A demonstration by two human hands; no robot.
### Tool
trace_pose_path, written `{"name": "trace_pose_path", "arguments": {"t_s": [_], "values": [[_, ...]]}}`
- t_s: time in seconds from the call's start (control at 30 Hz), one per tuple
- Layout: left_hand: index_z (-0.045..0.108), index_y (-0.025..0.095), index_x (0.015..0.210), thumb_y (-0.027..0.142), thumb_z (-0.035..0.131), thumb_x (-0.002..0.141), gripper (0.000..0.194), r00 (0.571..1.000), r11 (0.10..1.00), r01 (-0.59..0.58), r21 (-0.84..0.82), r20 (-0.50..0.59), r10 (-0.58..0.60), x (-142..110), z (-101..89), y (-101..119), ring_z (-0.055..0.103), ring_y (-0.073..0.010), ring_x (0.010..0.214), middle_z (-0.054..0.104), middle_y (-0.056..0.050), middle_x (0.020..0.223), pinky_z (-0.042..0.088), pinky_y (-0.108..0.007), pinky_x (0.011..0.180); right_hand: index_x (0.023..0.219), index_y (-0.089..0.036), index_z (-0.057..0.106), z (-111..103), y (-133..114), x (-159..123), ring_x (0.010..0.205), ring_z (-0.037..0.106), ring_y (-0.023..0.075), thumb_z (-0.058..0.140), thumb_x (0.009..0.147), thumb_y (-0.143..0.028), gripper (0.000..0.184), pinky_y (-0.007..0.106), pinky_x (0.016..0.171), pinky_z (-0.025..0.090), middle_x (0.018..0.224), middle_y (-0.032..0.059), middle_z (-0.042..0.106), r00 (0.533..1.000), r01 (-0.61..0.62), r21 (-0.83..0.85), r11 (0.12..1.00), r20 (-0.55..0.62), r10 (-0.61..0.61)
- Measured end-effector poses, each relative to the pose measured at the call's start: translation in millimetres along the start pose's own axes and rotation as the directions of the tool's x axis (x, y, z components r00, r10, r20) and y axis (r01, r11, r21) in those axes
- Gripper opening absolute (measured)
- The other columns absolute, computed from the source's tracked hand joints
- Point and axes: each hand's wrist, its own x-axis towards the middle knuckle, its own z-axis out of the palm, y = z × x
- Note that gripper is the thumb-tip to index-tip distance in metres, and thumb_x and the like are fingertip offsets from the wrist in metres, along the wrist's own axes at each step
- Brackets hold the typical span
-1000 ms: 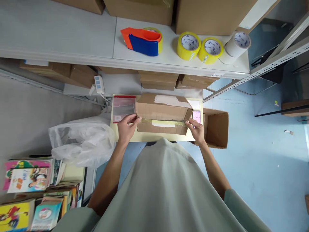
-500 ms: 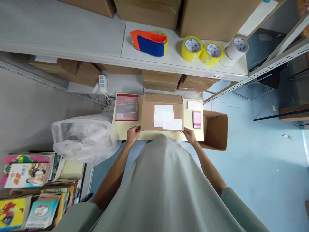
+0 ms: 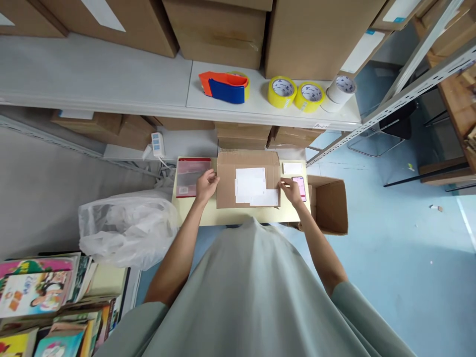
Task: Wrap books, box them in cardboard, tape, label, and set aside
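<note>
A flat cardboard box [image 3: 226, 183] with several white paper labels [image 3: 250, 182] on its top lies on the pale yellow table [image 3: 238, 216] in front of me. My left hand [image 3: 207, 186] is at the box's left edge, its fingers curled with the tips against the cardboard. On the opposite side, my right hand [image 3: 291, 191] pinches the right edge near the labels. A clear plastic pouch with a red border [image 3: 186, 176] lies left of the box, partly behind my left hand. Beside my right hand lies a phone with a pink screen [image 3: 299, 188].
A white card [image 3: 292, 168] lies behind the phone. The shelf [image 3: 141, 64] above holds an orange-and-blue tape dispenser [image 3: 226, 88], yellow tape rolls [image 3: 282, 92] and cartons. An open carton [image 3: 330, 206] stands at right; a plastic bag [image 3: 128, 225] and books [image 3: 35, 292] are at left.
Both my hands have moved from the box's near corners up along its left and right sides. The camera view has shifted, showing more of the upper shelf.
</note>
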Motion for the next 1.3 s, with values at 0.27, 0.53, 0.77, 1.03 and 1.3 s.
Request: {"name": "trace_pose_path", "arguments": {"t_s": [0.27, 0.53, 0.77, 1.03, 1.3], "values": [[0.076, 0.021, 0.128, 0.028, 0.073, 0.082, 0.047, 0.992, 0.992, -0.125, -0.003, 0.034, 0.125, -46.6, -16.8, -18.2, 0.079, -0.0262, 0.106, 0.084, -0.009, 0.113, 0.066, -0.037, 0.093, 0.106, -0.021, 0.087, -18.1, 21.5, -37.8, 0.109, 0.076, 0.0320, 0.068, 0.094, -0.066, 0.049, 0.044, 0.086, 0.065, 0.126, 0.0165, 0.082, 0.988, 0.110, -0.021, 0.994, -0.103, -0.112], [0.073, 0.017, 0.133, 0.049, 0.067, 0.096, 0.049, 0.994, 0.998, 0.055, -0.025, 0.098, -0.052, -59.0, -10.4, -38.6, 0.078, -0.0322, 0.122, 0.082, -0.018, 0.129, 0.065, -0.047, 0.104, 0.078, -0.024, 0.078, -10.1, 54.4, -38.9, 0.082, 0.072, 0.0276, 0.065, 0.088, -0.086, 0.065, 0.046, 0.083, 0.063, 0.099, 0.0145, 0.084, 0.999, 0.001, -0.093, 0.996, -0.033, -0.005], [0.064, 0.021, 0.153, 0.055, 0.085, 0.089, 0.076, 0.958, 0.966, -0.256, 0.037, 0.143, 0.249, -30.5, -28.4, 39.1, 0.074, -0.0314, 0.133, 0.073, -0.017, 0.154, 0.064, -0.043, 0.106, 0.127, -0.021, 0.083, -55.5, 18.3, 9.2, 0.097, 0.076, 0.0316, 0.072, 0.095, -0.077, 0.065, 0.050, 0.088, 0.067, 0.122, 0.0171, 0.083, 0.987, 0.146, -0.158, 0.977, -0.048, -0.155], [0.070, 0.024, 0.150, 0.038, 0.065, 0.108, 0.045, 0.894, 0.822, -0.380, 0.424, 0.396, 0.209, -90.3, 3.7, 93.5, 0.081, -0.0279, 0.099, 0.085, -0.008, 0.123, 0.064, -0.045, 0.100, 0.141, -0.025, 0.072, -16.3, -15.8, 62.5, 0.156, 0.051, 0.0426, 0.083, 0.095, -0.031, 0.048, 0.065, 0.125, 0.051, 0.170, 0.0163, 0.055, 0.851, 0.525, -0.491, 0.695, 0.283, -0.443], [0.062, 0.034, 0.162, 0.009, 0.067, 0.099, 0.068, 0.859, 0.529, -0.508, 0.680, 0.442, 0.257, -135.0, 32.3, 48.1, 0.022, -0.0391, 0.177, 0.035, -0.008, 0.187, 0.030, -0.069, 0.140, 0.149, -0.021, 0.065, -22.1, -23.6, 80.1, 0.149, 0.056, 0.0420, 0.067, 0.096, -0.019, 0.053, 0.061, 0.126, 0.049, 0.163, 0.0177, 0.061, 0.783, 0.622, -0.496, 0.605, 0.383, -0.491]]}}
